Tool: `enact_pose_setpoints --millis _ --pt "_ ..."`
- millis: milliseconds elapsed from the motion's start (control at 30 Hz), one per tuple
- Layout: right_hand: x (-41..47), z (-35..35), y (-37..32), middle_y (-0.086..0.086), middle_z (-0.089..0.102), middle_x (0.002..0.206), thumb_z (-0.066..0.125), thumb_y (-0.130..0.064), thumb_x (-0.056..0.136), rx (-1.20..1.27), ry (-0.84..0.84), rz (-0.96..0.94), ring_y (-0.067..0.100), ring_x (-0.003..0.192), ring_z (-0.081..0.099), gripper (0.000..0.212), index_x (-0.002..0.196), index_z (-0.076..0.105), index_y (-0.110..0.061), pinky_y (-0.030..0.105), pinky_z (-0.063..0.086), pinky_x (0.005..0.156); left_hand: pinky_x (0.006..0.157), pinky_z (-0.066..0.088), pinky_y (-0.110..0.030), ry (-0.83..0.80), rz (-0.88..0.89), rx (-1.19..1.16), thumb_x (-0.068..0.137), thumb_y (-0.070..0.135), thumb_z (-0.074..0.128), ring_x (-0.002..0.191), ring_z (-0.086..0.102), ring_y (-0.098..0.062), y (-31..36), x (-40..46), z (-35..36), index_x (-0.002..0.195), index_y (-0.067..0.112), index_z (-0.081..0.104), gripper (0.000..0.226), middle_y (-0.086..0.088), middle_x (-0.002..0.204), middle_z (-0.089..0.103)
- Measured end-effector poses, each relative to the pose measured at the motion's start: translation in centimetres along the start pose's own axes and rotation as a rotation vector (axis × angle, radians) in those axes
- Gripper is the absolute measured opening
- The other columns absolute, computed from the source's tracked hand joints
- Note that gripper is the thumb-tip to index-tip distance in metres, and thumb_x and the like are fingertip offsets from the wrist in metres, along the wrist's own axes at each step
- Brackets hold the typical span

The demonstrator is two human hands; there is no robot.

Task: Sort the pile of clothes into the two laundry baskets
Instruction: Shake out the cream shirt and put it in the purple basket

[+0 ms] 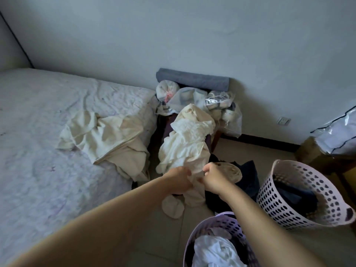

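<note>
Nearest us, a lavender basket [194, 236] holds white laundry; right of it a pink basket [277, 207] holds dark items. Farther off, our left hand [178, 181] and right hand [212, 179] each pinch a cream garment [194, 193] hanging low over the floor beside the pile [185, 143]. It looks light, soft and floppy; we should gather it by bunched folds.

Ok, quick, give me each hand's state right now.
Left hand: fingers curled, gripping the cream garment.
Right hand: fingers curled, gripping the same cream garment.
</note>
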State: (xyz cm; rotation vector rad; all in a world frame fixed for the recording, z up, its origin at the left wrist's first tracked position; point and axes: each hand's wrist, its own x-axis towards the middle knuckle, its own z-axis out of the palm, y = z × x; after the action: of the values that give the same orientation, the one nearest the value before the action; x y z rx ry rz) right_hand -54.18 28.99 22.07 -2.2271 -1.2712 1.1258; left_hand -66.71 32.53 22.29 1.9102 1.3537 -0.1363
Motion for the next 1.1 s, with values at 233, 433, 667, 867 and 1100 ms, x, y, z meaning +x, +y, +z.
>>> enact_pose_setpoints --millis 233,433,667,867,1100 --pt "4.8 7.2 -10.5 0.008 0.052 0.129 0.062 -0.028 0.087 -0.153 -0.035 -0.095 0.024 0.117 0.051 0.049 0.129 0.044 -0.011 0.027 0.042 0.086 0.085 0.045 -0.023 0.081 -0.109 -0.129 0.089 0.026 0.059 0.113 0.057 -0.019 -10.0 0.7 -8.1 0.132 0.018 0.049 0.045 -0.004 0.127 0.055" --pt "8.4 12.6 -17.3 0.009 0.051 0.133 0.061 -0.027 0.089 -0.206 -0.101 -0.172 0.025 0.123 0.048 0.051 0.133 0.041 -0.010 0.026 0.039 0.091 0.093 0.049 -0.029 0.147 -0.202 -0.223 0.089 0.022 0.060 0.118 0.054 -0.023 -17.6 1.9 -13.5 0.134 0.017 0.048 0.046 -0.007 0.133 0.051" --pt "13.7 17.5 -22.3 0.011 0.047 0.139 0.062 -0.029 0.089 -0.273 -0.194 -0.220 0.027 0.127 0.047 0.057 0.137 0.038 -0.010 0.028 0.041 0.094 0.086 0.052 -0.027 0.193 -0.313 -0.311 0.090 0.023 0.061 0.101 0.059 -0.018 -24.1 5.6 -16.4 0.132 0.020 0.049 0.044 -0.004 0.126 0.055" --pt "22.0 21.4 -24.4 0.012 0.045 0.140 0.059 -0.031 0.090 -0.371 -0.268 -0.228 0.029 0.126 0.047 0.057 0.137 0.035 -0.009 0.030 0.042 0.092 0.096 0.048 -0.029 0.174 -0.398 -0.310 0.090 0.025 0.060 0.118 0.053 -0.021 -28.6 12.4 -17.8 0.136 0.021 0.044 0.049 -0.004 0.136 0.048" --pt "31.7 26.0 -25.2 0.010 0.044 0.137 0.059 -0.021 0.090 -0.446 -0.367 -0.267 0.026 0.123 0.047 0.055 0.139 0.034 -0.017 0.028 0.042 0.091 0.095 0.042 -0.027 0.153 -0.498 -0.207 0.090 0.022 0.057 0.125 0.047 -0.022 -34.3 20.2 -17.5 0.141 0.023 0.039 0.054 -0.006 0.143 0.036"
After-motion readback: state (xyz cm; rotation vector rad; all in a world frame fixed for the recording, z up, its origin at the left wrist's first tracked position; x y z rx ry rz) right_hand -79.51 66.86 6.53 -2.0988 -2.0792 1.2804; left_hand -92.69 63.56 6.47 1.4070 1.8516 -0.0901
